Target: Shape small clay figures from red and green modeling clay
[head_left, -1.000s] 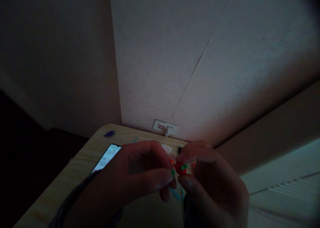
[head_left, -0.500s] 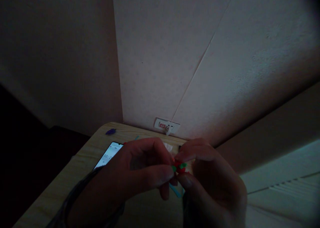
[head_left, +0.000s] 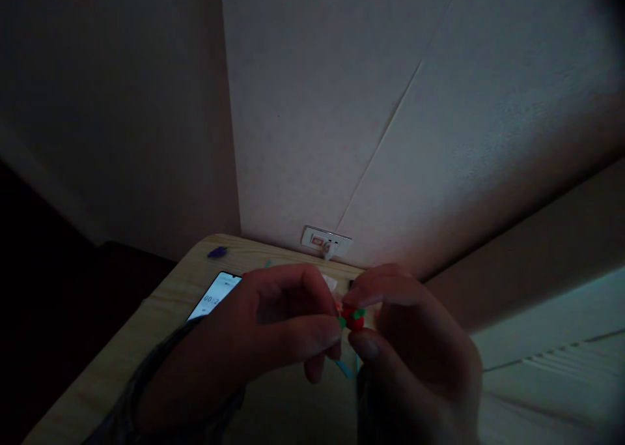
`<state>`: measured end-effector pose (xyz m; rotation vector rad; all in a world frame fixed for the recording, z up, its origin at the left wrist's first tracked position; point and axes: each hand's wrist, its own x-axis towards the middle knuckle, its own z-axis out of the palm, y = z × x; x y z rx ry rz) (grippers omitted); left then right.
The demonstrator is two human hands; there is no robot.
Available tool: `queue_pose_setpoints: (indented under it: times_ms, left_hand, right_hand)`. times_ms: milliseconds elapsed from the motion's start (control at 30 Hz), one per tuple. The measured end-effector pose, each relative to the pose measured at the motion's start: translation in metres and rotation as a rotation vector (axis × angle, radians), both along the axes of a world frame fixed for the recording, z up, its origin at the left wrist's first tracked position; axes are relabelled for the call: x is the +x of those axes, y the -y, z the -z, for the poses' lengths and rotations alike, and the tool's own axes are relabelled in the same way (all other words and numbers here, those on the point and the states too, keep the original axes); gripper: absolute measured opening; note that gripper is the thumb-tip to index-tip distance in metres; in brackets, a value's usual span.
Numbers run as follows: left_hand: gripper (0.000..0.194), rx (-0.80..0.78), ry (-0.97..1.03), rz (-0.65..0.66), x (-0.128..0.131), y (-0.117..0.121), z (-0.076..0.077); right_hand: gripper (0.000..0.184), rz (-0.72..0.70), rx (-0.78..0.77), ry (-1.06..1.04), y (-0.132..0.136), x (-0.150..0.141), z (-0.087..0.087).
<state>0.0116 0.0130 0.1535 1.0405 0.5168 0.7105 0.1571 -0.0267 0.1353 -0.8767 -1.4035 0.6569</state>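
Note:
Above the table, my two hands meet around a small red piece with green parts (head_left: 356, 322), which looks like modelling clay. My left hand (head_left: 288, 328) pinches its left side, where a bit of green shows at the thumb tip. My right hand (head_left: 415, 341) has thumb and forefinger closed on its right side, below and above. Part of the piece is hidden by the fingertips. Under the hands a light-blue strip (head_left: 344, 369) is partly in view.
A phone with a lit timer screen (head_left: 213, 295) lies left of my hands on the wooden table (head_left: 161, 315). Near the far left corner sits a small purple piece (head_left: 217, 252). Behind the table is a wall socket (head_left: 326, 240) with a plug in it.
The view has shifted slightly. My thumbs and fingers have moved a little around the red and green piece, and more of its red side shows.

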Motion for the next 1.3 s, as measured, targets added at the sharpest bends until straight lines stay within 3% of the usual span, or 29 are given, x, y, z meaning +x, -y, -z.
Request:
queue_pose_setpoints:
  times_ms: [267,933,1300]
  left_hand:
    - [0.024,-0.037,-0.024,-0.005,0.000,0.002,-0.005]
    - [0.020,0.017,-0.003,-0.030,0.002,0.001,0.007]
    - [0.019,0.008,-0.002,-0.016,0.001,0.002,0.006]
  right_hand:
    - [0.005,-0.033,-0.007,0.010,0.001,0.000,-0.001]
    - [0.007,-0.019,0.025,0.061,0.001,0.000,-0.001]
    - [0.009,-0.015,0.050,0.086,0.001,0.000,-0.002]
